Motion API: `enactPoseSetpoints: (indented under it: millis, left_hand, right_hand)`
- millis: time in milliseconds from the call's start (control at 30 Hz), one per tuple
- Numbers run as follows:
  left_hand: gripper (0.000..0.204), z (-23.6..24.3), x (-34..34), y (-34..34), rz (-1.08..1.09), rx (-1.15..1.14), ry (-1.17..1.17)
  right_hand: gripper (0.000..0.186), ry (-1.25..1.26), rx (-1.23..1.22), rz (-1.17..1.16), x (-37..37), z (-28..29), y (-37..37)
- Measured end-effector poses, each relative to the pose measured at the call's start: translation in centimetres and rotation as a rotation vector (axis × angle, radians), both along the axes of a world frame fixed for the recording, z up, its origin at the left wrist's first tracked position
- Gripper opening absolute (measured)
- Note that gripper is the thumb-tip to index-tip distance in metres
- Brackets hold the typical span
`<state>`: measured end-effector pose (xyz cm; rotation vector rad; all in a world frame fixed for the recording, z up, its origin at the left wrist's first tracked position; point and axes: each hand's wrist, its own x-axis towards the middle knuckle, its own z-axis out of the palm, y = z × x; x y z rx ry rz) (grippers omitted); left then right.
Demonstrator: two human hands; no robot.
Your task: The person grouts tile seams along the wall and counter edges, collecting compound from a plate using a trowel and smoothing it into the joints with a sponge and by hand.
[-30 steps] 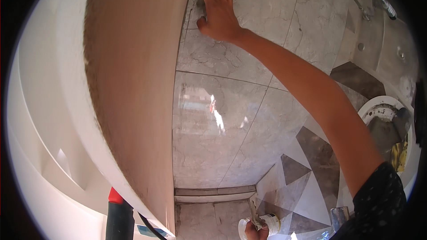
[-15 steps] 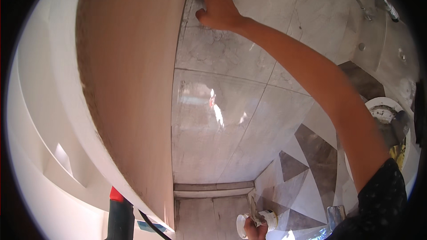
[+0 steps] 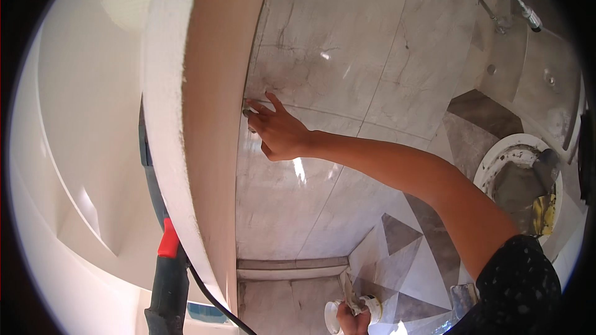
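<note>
My right hand (image 3: 278, 131) reaches across to the joint where the grey marbled tile wall (image 3: 323, 31) meets the pinkish-beige panel (image 3: 214, 130). Its thumb and some fingers close on a small grey-green piece (image 3: 247, 113) at that joint, while another finger sticks out. The fingers hide most of the piece, so its kind is unclear. Low in the view, my left hand (image 3: 354, 321) grips a small white tub (image 3: 333, 317). A smeared flat-bladed tool (image 3: 351, 294) stands up by the same hand; its lower part is hidden.
A round white bucket (image 3: 487, 177) with grey paste and a yellow-black item stands at right. Behind it is a basin with a hose tap (image 3: 528, 15). A black-and-red power tool (image 3: 167, 267) and cable lie left of the panel. A tiled ledge (image 3: 292, 267) crosses below.
My right hand has come down along the panel joint from near the top to mid-height. The view has shifted, showing more of the power tool and bucket. My left hand stays at the tub.
</note>
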<state>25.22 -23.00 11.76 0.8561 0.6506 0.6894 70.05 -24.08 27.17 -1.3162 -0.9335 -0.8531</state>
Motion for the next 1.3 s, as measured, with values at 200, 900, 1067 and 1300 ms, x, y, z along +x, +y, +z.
enactPoseSetpoints:
  millis: [200, 900, 1067, 1300]
  left_hand:
    - [0.03, -1.7, -2.0, 0.8, 0.227, 1.254, 0.967]
    - [0.01, -1.4, -0.4, -2.8, 0.365, 1.096, 0.809]
    - [0.012, 1.2, 4.1, -6.9, -0.192, 0.028, 0.025]
    - [0.028, -3.2, 16.1, -13.4, -0.512, -0.425, -0.09]
  right_hand:
    - [0.067, 0.223, 0.509, -0.258, 10.9, -0.2, -5.8]
    - [0.064, 0.296, 0.385, -0.251, 20.3, 2.1, -14.7]
    - [0.063, 0.17, -0.027, 0.273, 11.4, -2.8, -14.0]
    - [0.084, -0.037, -0.435, 0.748, -8.8, -16.2, -28.8]
